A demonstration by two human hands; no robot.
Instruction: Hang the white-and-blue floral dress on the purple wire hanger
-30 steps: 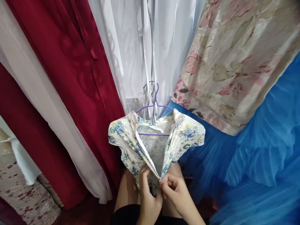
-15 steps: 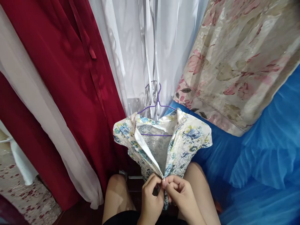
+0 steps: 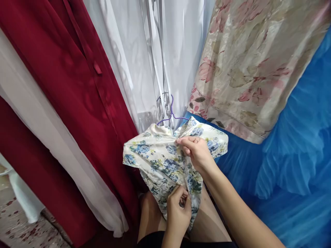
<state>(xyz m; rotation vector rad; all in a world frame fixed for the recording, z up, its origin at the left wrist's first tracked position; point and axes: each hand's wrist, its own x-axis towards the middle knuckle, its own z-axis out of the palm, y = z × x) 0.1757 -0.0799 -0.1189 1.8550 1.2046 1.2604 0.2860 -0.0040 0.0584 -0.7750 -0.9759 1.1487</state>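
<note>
A white dress with blue and yellow flowers (image 3: pixel 152 155) hangs on a purple wire hanger (image 3: pixel 173 112) in front of me. A zip seam (image 3: pixel 186 172) runs down the bodice, its two edges drawn together. My right hand (image 3: pixel 195 150) pinches at the top of that seam near the neckline, apparently on the zipper pull, which the fingers hide. Lower down, my left hand (image 3: pixel 179 206) is closed on the dress fabric beside the seam. The lower part of the dress drops between my knees.
Dark red cloth (image 3: pixel 67 89) and a pale drape (image 3: pixel 77 179) hang to the left. White fabric (image 3: pixel 124 44) with white straps (image 3: pixel 155 62) hangs behind the hanger. At right are a pink-flowered beige garment (image 3: pixel 240 69) and blue tulle (image 3: pixel 292 162).
My right hand has moved up from the bottom of the opening to the neckline, and the gaping bodice edges have come together. The left hand remains low on the dress.
</note>
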